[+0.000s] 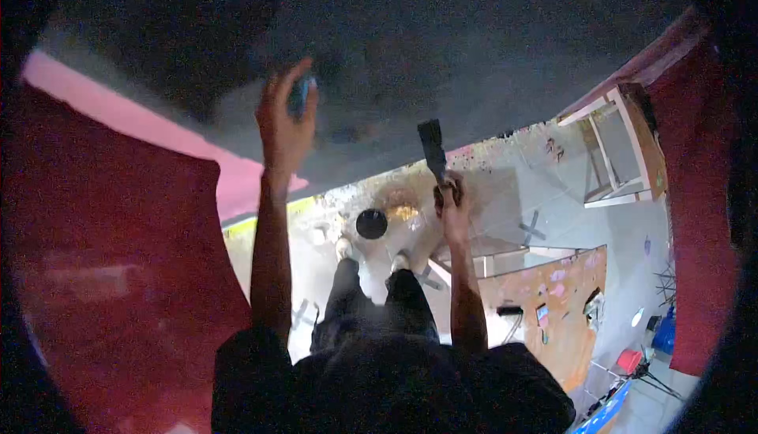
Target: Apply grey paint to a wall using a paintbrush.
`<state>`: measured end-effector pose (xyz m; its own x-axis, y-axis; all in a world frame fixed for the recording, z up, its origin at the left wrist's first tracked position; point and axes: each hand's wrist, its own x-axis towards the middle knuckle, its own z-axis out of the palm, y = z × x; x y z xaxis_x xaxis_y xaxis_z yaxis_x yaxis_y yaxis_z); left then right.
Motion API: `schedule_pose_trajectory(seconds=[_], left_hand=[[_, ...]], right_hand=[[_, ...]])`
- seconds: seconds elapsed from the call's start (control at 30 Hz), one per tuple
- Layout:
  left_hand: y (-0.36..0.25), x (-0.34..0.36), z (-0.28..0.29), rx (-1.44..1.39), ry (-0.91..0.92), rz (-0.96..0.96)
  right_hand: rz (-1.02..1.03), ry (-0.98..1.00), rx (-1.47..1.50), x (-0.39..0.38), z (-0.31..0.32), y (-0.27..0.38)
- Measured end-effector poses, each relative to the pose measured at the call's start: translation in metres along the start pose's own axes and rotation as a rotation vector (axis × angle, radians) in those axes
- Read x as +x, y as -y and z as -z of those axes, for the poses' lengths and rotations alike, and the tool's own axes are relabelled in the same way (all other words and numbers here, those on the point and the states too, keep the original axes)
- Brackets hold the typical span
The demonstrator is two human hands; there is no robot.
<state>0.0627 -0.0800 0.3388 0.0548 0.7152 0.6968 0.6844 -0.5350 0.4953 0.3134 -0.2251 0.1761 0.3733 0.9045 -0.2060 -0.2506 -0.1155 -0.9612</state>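
Scraper blade [432,144] rises far above the right hand [452,209], which grips its handle; left hand [286,122] clasps a small blue object [302,95] against the grey wall [474,55].

No packages, labels, signs, screens.

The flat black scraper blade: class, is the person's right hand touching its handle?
Touching. The head view shows the right hand closed around the handle below the flat black scraper blade, no gap visible.

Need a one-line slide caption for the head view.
Standing person's left hand holds a small blue object against a grey wall; right hand grips a dark flat-bladed tool.
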Motion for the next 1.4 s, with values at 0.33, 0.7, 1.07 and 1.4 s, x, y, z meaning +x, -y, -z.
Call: schedule_pose_trajectory(seconds=[0.33,0.7,1.07,1.4], left_hand=[[0.014,0.117,0.077,0.747,-0.291,-0.457],[-0.009,0.191,0.126,0.978,-0.099,-0.194],[0.033,0.2,0.118,0.856,-0.33,-0.588],[0.053,0.204,0.126,0.846,-0.449,-0.778]], right_hand=[[0.119,0.288,-0.05,0.03,-0.033,0.017],[0.273,0.01,-0.121,0.082,-0.056,0.087],[0.672,-0.004,-0.581,0.018,-0.264,0.052],[0.674,0.333,-0.543,-0.044,-0.316,0.055]])
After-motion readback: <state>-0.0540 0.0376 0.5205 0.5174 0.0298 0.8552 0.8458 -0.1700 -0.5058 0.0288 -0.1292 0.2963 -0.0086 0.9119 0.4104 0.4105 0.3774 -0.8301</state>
